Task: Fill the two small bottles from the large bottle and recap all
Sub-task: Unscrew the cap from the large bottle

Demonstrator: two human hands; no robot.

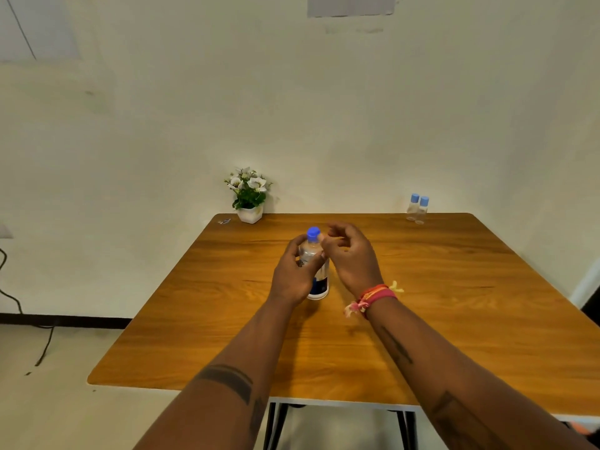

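The large clear bottle [319,282] with a dark label stands upright in the middle of the wooden table [454,303], its blue cap [313,233] on. My left hand [293,274] wraps around the bottle's body. My right hand [352,258] hovers just right of the cap, fingers curled and apart, holding nothing, fingertips close to the cap. Two small clear bottles [418,209] with light blue caps stand side by side at the table's far right edge, well away from both hands.
A white pot with white flowers [249,198] stands at the table's far left corner, a small scrap [224,221] beside it. The wall runs right behind the table. A dark cable [19,306] trails on the floor at left.
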